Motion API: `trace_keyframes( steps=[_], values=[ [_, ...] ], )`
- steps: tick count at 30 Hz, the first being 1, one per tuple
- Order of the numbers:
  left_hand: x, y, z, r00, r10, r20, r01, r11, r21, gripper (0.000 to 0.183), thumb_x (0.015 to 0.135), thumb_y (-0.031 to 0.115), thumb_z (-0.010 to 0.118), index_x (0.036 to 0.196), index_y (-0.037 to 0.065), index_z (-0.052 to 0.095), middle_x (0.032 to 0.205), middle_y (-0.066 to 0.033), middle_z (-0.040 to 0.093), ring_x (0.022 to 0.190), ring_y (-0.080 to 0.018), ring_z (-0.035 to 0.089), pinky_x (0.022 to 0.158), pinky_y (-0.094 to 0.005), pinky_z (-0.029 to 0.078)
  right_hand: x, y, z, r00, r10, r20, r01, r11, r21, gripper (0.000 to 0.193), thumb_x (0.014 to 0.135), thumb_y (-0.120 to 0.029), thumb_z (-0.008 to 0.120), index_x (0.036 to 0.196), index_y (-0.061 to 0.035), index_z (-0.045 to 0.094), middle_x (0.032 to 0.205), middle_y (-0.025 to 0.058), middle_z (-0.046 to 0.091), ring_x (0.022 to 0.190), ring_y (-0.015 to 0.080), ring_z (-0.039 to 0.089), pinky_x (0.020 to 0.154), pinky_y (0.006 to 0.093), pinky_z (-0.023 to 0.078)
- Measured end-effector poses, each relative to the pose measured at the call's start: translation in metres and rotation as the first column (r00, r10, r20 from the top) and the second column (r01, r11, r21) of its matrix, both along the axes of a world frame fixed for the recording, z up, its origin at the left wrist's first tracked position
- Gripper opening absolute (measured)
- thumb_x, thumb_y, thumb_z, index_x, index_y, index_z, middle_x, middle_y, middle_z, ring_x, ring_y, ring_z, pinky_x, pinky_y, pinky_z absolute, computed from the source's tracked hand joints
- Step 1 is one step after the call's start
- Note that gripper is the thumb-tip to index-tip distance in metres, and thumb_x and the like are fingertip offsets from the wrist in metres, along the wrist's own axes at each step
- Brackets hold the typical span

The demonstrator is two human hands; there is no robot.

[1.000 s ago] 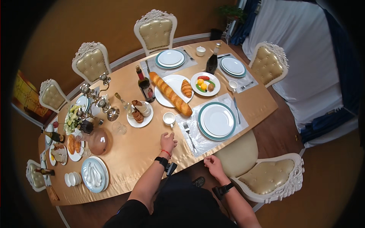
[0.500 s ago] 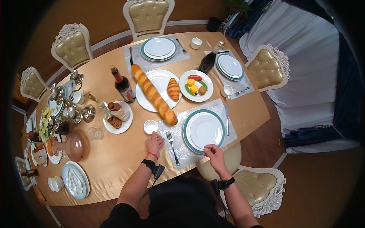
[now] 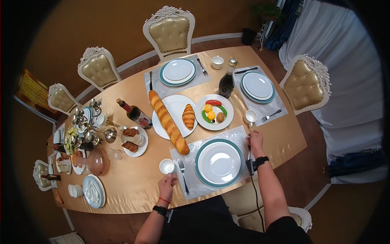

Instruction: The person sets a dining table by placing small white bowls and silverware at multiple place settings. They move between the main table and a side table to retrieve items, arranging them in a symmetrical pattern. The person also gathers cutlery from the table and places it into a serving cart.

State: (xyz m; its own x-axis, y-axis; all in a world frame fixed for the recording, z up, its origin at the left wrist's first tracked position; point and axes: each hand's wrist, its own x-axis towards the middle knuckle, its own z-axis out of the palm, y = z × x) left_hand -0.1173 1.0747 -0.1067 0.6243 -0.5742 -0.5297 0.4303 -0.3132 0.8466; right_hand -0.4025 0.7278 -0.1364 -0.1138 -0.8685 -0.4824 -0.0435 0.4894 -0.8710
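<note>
My left hand (image 3: pixel 166 188) is closed at the near side of a small white cup (image 3: pixel 167 164), its fingertips on the cup's edge. A fork (image 3: pixel 183 177) lies just right of it on the silver placemat (image 3: pixel 189 146). Stacked white plates (image 3: pixel 220 162) with a teal-rimmed one (image 3: pixel 199 175) underneath sit in the middle of that mat. To their right, my right hand (image 3: pixel 256 143) is closed over a table knife (image 3: pixel 249 153), whose upper part is hidden by the fingers. Just beyond this hand stands another white cup (image 3: pixel 250 117).
A baguette (image 3: pixel 168 124) and a croissant (image 3: pixel 188 116) rest on a big white plate (image 3: pixel 162 134). Dark bottles (image 3: pixel 226 86), a candelabra (image 3: pixel 95 134), a pink glass decanter (image 3: pixel 98 162) and stacked teal plates (image 3: pixel 94 192) stand about. Cushioned chairs (image 3: pixel 170 34) ring the table.
My right hand has moved from the plate's near edge out to the knife. My left hand has drawn the cup slightly nearer to me. The whole view has shifted.
</note>
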Motion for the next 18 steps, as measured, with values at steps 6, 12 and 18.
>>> trace_keyframes(
  steps=[6, 12, 18],
  values=[
    [-0.014, -0.007, 0.018, 0.998, -0.049, 0.031, 0.048, 0.998, 0.028, 0.034, 0.101, 0.027, 0.052, 0.096, -0.003, 0.068, 0.094, -0.0088, 0.069, 0.082, -0.0123, 0.065, 0.074, -0.0238, 0.051, 0.016, -0.055, -0.026, 0.975, -0.112, 0.191, 0.085, 0.986, 0.146, 0.021, 0.094, -0.025, 0.056, 0.106, -0.0084, 0.049, 0.083, 0.0047, 0.057, 0.063, 0.0167, 0.061, 0.051, 0.0298, 0.046],
    [-0.016, -0.01, 0.04, 0.999, 0.018, 0.043, -0.018, 1.0, -0.014, 0.029, 0.1, 0.024, 0.053, 0.104, -0.002, 0.065, 0.102, -0.0095, 0.069, 0.087, -0.0127, 0.065, 0.079, -0.0238, 0.051, 0.019, -0.075, -0.059, 0.918, -0.144, 0.37, 0.07, 0.976, 0.207, 0.022, 0.094, -0.028, 0.057, 0.084, -0.0102, 0.052, 0.069, 0.0044, 0.055, 0.06, 0.0158, 0.058, 0.051, 0.0283, 0.047],
    [-0.009, 0.032, 0.033, 0.988, 0.006, 0.153, 0.005, 0.998, -0.068, 0.034, 0.101, 0.028, 0.051, 0.109, -0.002, 0.064, 0.103, -0.0089, 0.069, 0.093, -0.0143, 0.065, 0.085, -0.0286, 0.052, 0.014, -0.03, -0.023, 0.921, 0.123, 0.369, -0.066, 0.985, -0.162, 0.02, 0.096, -0.023, 0.052, 0.084, -0.0072, 0.056, 0.074, -0.0016, 0.052, 0.071, 0.0122, 0.054, 0.063, 0.0253, 0.044]
  ],
)
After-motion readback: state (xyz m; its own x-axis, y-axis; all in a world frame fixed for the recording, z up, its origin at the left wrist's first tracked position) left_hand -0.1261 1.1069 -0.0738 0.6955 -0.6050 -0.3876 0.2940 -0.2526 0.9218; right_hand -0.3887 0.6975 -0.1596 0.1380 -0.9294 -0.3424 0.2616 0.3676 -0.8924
